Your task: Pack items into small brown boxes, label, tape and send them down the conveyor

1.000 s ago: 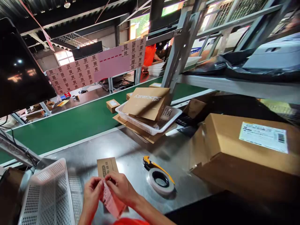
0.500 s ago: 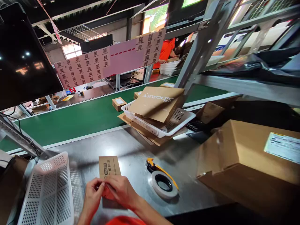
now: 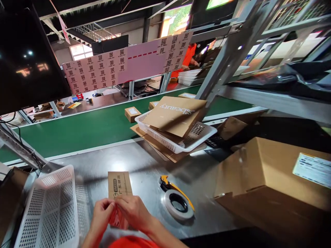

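Observation:
My left hand (image 3: 99, 215) and my right hand (image 3: 134, 210) meet at the front of the metal bench, fingertips pinched close together. Between them hangs a small crinkled reddish plastic bag (image 3: 119, 218), its upper edge covered by my fingers. Just beyond lies a flat brown carton (image 3: 119, 182) with dark printing, its near end hidden behind my hands. To the right of my hands, a tape dispenser (image 3: 178, 203) with a yellow-orange handle and a large roll rests on the bench.
An upright white perforated basket (image 3: 49, 206) stands at the left. Another white basket (image 3: 178, 148) bears brown cardboard at the bench's back. A big carton (image 3: 279, 172) fills the right side. Behind runs a green conveyor belt (image 3: 85, 132) with a small box (image 3: 132, 113). A co-worker (image 3: 188, 57) stands beyond.
My hands have shifted slightly down and left, and more of the reddish bag shows below my fingers. The view has moved a little; the carton and tape dispenser keep their places.

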Motion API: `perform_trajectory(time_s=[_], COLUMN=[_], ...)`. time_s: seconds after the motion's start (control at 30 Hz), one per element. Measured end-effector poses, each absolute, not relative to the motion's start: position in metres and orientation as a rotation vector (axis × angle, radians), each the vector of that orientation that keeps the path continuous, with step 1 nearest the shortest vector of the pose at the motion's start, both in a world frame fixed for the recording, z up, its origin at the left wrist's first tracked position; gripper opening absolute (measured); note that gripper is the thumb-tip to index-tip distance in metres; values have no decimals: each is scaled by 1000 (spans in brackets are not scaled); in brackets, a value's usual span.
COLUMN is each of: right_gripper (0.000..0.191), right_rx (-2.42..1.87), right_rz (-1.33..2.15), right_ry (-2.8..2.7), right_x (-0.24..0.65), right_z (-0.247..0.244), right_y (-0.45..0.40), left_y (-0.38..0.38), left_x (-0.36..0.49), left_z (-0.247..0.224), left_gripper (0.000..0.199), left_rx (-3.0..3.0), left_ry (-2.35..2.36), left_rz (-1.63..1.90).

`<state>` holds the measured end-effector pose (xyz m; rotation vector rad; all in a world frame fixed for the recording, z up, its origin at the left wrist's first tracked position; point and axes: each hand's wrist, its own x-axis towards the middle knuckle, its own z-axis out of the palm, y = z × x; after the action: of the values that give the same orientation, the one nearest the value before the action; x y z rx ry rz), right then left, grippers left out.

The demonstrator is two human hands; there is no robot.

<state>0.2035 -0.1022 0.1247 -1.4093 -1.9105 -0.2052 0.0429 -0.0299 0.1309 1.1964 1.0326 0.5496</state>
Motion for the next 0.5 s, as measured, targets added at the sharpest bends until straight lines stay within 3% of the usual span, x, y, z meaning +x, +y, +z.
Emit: perform_trajectory(time_s=[0.2,0.5], right_gripper=[30,9], right_rx=[-1419,-1334], right_rz=[-128,128], right_ry=[-1912,-1880], right_x=[202,207], right_z=[121,126], right_y=[-101,-104], left_y=[-28,-29], left_x=[41,36], left_z=[135,133], left_gripper=[64,70], left_rx=[1214,1065], left_ry=[1011,902], left_rz=[520,379])
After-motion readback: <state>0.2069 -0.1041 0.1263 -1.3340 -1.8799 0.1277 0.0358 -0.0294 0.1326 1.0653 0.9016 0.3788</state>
